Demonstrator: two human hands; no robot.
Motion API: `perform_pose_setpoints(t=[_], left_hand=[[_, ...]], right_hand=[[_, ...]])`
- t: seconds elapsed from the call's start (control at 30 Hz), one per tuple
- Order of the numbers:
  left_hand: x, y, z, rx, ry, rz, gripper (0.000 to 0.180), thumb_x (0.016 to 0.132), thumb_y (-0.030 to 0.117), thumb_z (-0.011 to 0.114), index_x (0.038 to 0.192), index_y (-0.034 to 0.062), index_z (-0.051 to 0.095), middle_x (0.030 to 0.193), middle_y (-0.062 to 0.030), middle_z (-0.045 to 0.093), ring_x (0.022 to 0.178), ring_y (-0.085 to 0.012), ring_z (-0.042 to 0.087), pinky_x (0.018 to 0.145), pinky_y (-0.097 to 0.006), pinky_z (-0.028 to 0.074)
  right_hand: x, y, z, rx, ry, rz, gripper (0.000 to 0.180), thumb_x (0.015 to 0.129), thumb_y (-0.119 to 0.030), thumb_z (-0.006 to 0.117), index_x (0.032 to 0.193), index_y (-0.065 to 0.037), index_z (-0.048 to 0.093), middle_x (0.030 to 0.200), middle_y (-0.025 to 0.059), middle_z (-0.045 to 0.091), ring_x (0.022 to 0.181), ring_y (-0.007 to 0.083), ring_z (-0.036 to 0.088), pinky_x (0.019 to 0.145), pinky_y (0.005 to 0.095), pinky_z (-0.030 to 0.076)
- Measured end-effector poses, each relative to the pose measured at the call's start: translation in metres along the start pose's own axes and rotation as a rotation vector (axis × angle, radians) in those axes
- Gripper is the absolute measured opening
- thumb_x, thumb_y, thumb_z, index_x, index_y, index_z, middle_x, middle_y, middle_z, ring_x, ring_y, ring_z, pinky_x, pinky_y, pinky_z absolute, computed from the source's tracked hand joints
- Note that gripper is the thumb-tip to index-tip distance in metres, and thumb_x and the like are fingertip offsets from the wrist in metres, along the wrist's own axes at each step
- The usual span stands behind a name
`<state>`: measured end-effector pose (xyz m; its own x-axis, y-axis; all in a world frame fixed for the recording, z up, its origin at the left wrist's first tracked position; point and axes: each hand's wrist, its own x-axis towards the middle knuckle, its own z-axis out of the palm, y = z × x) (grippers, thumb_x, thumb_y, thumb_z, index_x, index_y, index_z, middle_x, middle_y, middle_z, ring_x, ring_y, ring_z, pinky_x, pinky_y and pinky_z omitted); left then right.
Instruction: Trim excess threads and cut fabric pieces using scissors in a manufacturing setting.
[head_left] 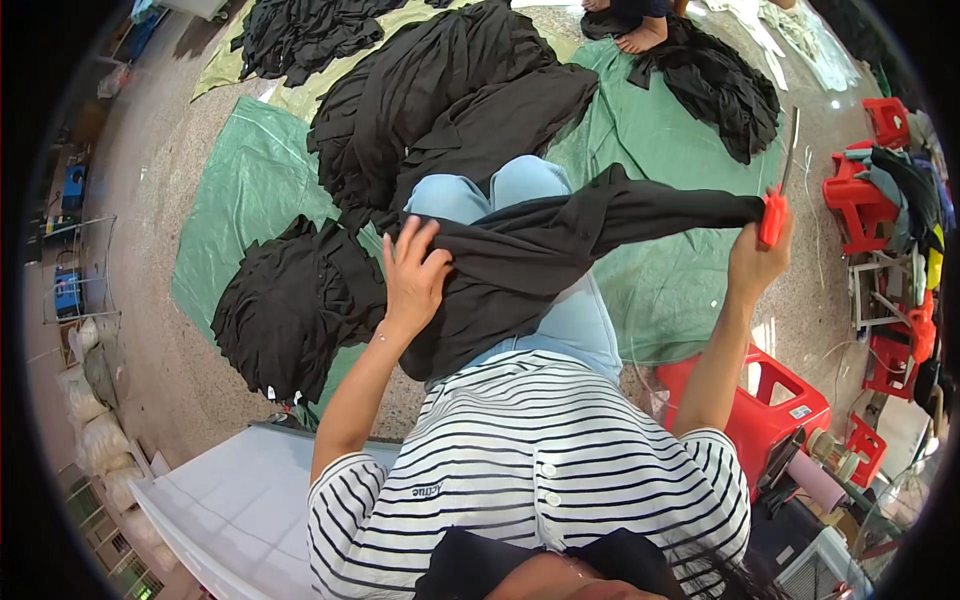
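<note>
A black garment [520, 250] lies across my lap, over the light blue jeans. My left hand [412, 280] grips its left part near the knee, fingers bent on the cloth. Off to the right, my right hand [758, 262] is closed around a red-handled tool [773, 220] with a thin dark metal shaft pointing up. The same hand also has the end of the garment's sleeve [690, 208], which stretches out from my lap. What the shaft's tip looks like is too small to tell.
Black garments lie in a large pile [430, 100] ahead, a smaller pile [290, 310] at left and another heap [720, 95] at far right. Green sheeting [240, 190] covers the floor. Another person's bare foot [643, 37] is at the top. Red stools [745, 400] stand at right.
</note>
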<state>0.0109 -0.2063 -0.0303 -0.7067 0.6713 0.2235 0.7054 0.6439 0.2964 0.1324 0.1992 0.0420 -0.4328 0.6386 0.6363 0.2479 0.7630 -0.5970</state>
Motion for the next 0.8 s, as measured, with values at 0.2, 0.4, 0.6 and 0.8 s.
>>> perform_pose_setpoints(t=[0.2, 0.4, 0.6, 0.8], left_hand=[[-0.009, -0.017, -0.019, -0.379, 0.284, -0.044, 0.017, 0.079, -0.009, 0.058, 0.092, 0.0011, 0.056, 0.088, -0.0151, 0.059, 0.086, -0.0349, 0.061, 0.098, -0.048, 0.046], [-0.057, -0.02, -0.082, -0.056, 0.563, -0.11, 0.013, 0.082, -0.009, 0.057, 0.092, -0.0009, 0.058, 0.096, -0.0178, 0.06, 0.095, -0.0379, 0.063, 0.085, -0.042, 0.052], [-0.134, -0.054, -0.03, -0.088, -0.669, -0.273, 0.008, 0.078, 0.006, 0.063, 0.084, 0.0078, 0.066, 0.089, -0.0156, 0.062, 0.086, -0.0368, 0.062, 0.071, -0.047, 0.048], [-0.039, -0.006, -0.032, -0.35, 0.176, -0.502, 0.008, 0.085, 0.007, 0.067, 0.081, 0.001, 0.063, 0.072, -0.0089, 0.061, 0.058, -0.0196, 0.058, 0.056, -0.029, 0.045]], right_hand=[[-0.013, 0.027, -0.004, -0.096, -0.129, 0.072, 0.045, 0.076, 0.008, 0.052, 0.117, -0.007, 0.059, 0.104, 0.014, 0.066, 0.094, 0.0274, 0.067, 0.083, 0.034, 0.05], [-0.015, 0.027, 0.03, -0.027, 0.092, 0.038, 0.039, 0.079, 0.005, 0.053, 0.116, -0.006, 0.058, 0.104, 0.0142, 0.067, 0.087, 0.0321, 0.067, 0.077, 0.0364, 0.051], [-0.042, 0.12, 0.089, -0.482, -0.6, 0.359, 0.033, 0.082, -0.018, 0.066, 0.115, -0.015, 0.061, 0.094, 0.0192, 0.069, 0.089, 0.0429, 0.065, 0.076, 0.0497, 0.051], [-0.089, 0.109, 0.083, -0.412, -0.746, 0.508, 0.032, 0.084, -0.026, 0.069, 0.113, -0.015, 0.063, 0.094, 0.0194, 0.069, 0.09, 0.0393, 0.067, 0.075, 0.0476, 0.051]])
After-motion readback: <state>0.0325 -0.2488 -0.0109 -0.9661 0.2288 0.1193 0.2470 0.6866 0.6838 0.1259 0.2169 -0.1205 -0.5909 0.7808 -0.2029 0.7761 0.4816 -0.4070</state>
